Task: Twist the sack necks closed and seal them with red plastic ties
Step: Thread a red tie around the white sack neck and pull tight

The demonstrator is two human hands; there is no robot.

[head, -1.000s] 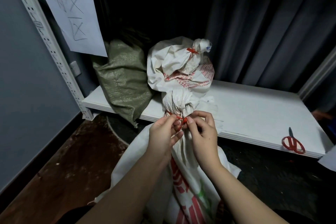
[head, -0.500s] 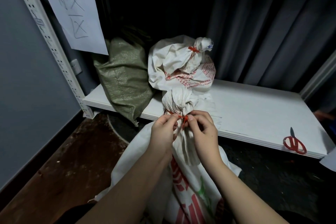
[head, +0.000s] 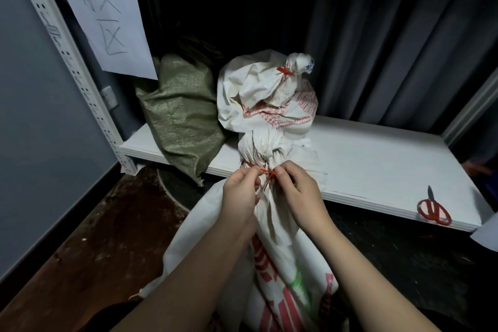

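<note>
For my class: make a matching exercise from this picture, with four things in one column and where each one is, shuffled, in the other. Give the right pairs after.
Things
1. green sack
2. scissors
3. paper sign
4. white sack being tied

Places
A. hanging on the rack's left upright
B. on the floor in front of the shelf, neck pinched by both hands
C. near the shelf's right front corner
D. leaning at the shelf's left end

Pairs: 1-D, 2-C, 3-A, 4-B
</note>
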